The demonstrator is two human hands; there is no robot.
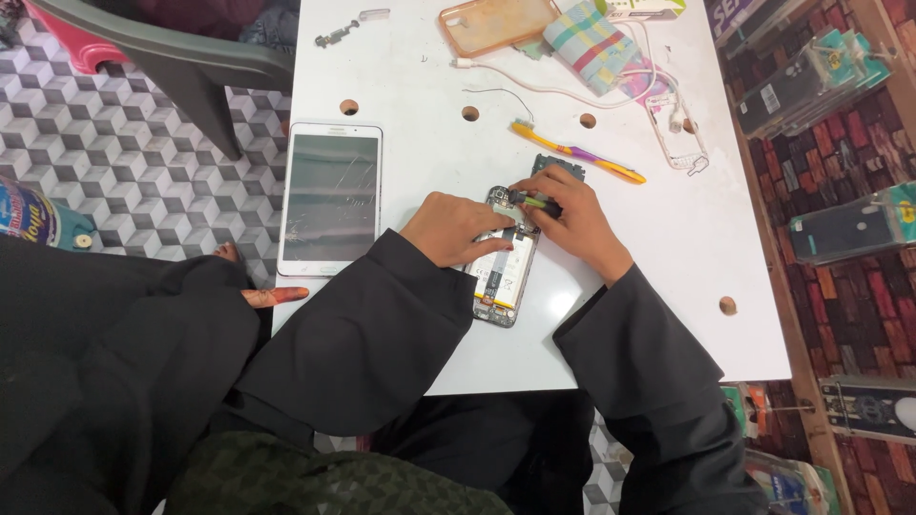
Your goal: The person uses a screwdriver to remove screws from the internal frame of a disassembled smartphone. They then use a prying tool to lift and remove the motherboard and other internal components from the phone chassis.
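A white table (401, 57) with round holes stood over a grey cube-patterned floor (105, 162) as I watched through the head camera. At its middle lay an opened phone (503, 277), back cover off, its long axis running nearly away from the person, top end tilted slightly right toward the far edge. The left hand (453, 229) pressed down on the phone's left side, fingers curled over it. The right hand (572, 224) had its fingers closed around a small dark tool (534, 200) held at the phone's top end. A white tablet (331, 195) lay well to the left, a yellow-and-purple toothbrush (577, 153) just beyond the hands, and a clear orange case (496, 24) near the far edge.
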